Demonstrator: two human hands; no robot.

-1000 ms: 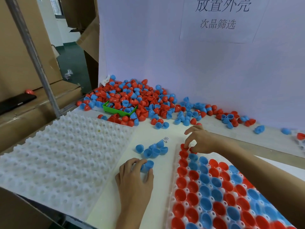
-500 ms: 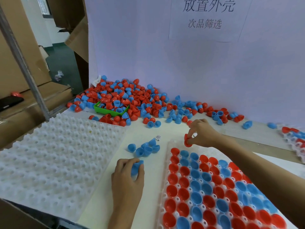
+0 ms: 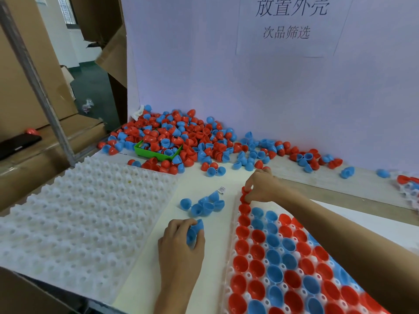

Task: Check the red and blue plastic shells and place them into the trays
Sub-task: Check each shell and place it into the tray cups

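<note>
Right hand (image 3: 263,188) pinched red shell (image 3: 245,196) over filled tray (image 3: 229,275) corner; left hand (image 3: 181,243) gripped blue shells (image 3: 195,230) alongside. Shells likely light, stiff, slick; rim pinch suited.

A white paper sheet (image 3: 288,26) taped to the pale backdrop board (image 3: 204,71) reads "放置外壳" in large characters, "次品筛选" beneath; a small white printed tag (image 3: 221,190) on the tabletop is illegible

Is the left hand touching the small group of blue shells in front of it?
Apart. Head view: bare table shows between the left hand, gripping its own blue shell, and the group.
</note>
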